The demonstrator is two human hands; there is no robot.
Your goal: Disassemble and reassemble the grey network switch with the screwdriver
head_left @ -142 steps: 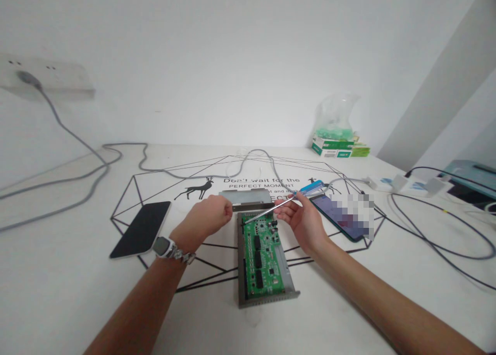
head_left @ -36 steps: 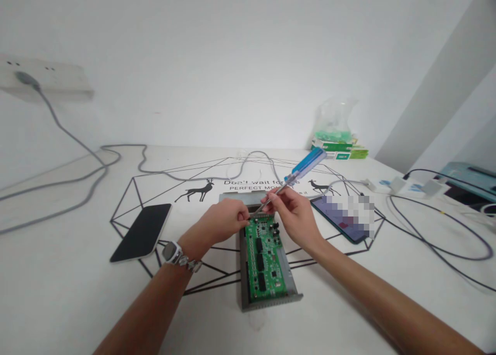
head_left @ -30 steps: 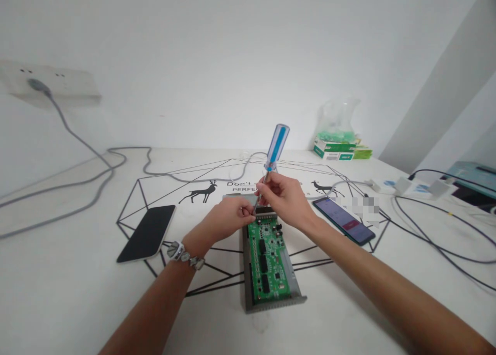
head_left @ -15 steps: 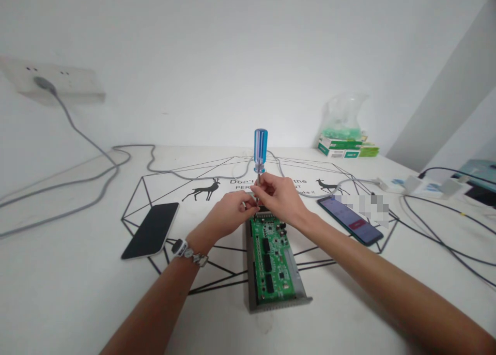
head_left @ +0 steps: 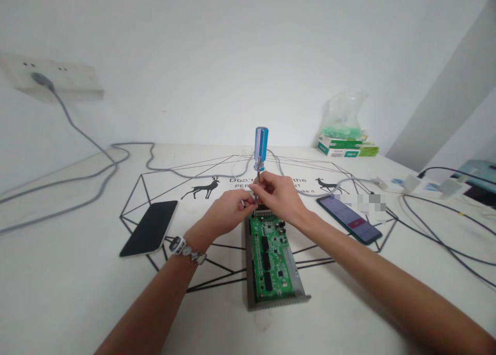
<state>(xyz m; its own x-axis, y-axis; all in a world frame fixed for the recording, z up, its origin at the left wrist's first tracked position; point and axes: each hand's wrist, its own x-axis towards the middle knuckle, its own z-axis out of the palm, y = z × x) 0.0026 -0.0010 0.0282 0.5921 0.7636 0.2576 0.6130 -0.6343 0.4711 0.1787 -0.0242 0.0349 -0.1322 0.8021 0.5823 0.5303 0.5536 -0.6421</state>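
Note:
A screwdriver with a clear blue handle (head_left: 261, 144) stands nearly upright, tilted slightly, over the far end of a green circuit board (head_left: 276, 262). The board sits in a grey metal housing (head_left: 251, 288) lying lengthwise on the table. My right hand (head_left: 281, 194) is closed in a pinch round the screwdriver's metal shaft, below the handle. Close beside it, my left hand (head_left: 232, 207) is closed, thumb and finger pinched at the shaft's lower end by the board's far left corner. What lies between those left fingertips is hidden, and so is the screwdriver's tip.
A dark tablet-like phone (head_left: 150, 228) lies left of the board, and a phone with a lit screen (head_left: 349, 218) lies right. Grey cable (head_left: 104, 184) runs from a wall socket (head_left: 77, 76) across the table. Boxes with a plastic bag (head_left: 343, 117) stand at the back right, near white adapters (head_left: 422, 184).
The screwdriver leans a little more to the right at its handle. Both hands keep their pinch at nearly the same spot; the whole view has shifted slightly.

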